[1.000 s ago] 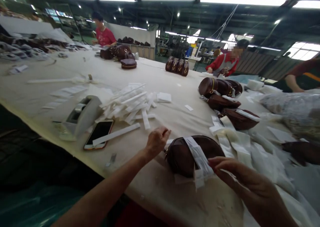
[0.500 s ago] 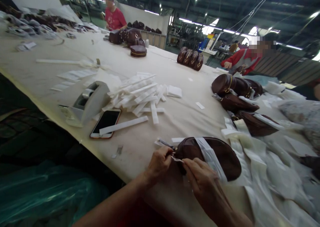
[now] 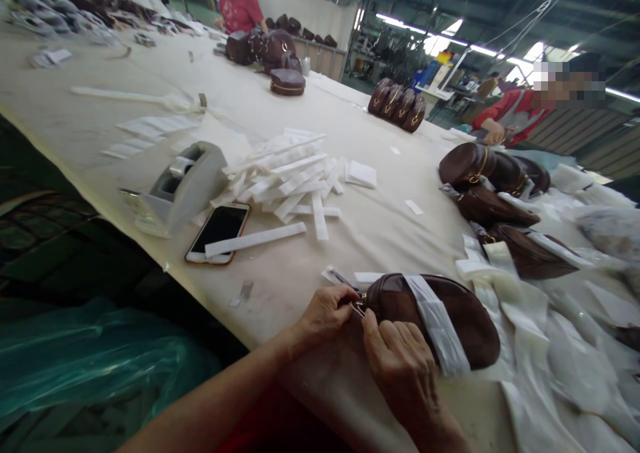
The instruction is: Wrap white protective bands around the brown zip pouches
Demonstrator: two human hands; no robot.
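Observation:
A dark brown leather bag point(image 3: 477, 323) lies on its side in front of me, a white wrapping strip point(image 3: 434, 310) around its middle. At the bag's left end, by a small gold-coloured metal fitting point(image 3: 363, 298), my left hand point(image 3: 325, 316) is closed in a pinch on a thin white string point(image 3: 357, 308). My right hand point(image 3: 400, 360) is closed too, thumb and forefinger at the string's other side, its knuckles close against the bag's near edge. The exact hold of the fingertips is partly hidden.
Left of the bag lie a phone point(image 3: 235, 223), a tape dispenser point(image 3: 193, 180) and a heap of white paper strips point(image 3: 295, 173). More brown bags point(image 3: 520, 240) and white wrapping point(image 3: 530, 333) fill the right. Two people stand across the table point(image 3: 200, 306).
The string, stretched between my hands before, now forms a small loop near the fitting. My right hand has turned, its fingers more curled. The whole view has shifted slightly.

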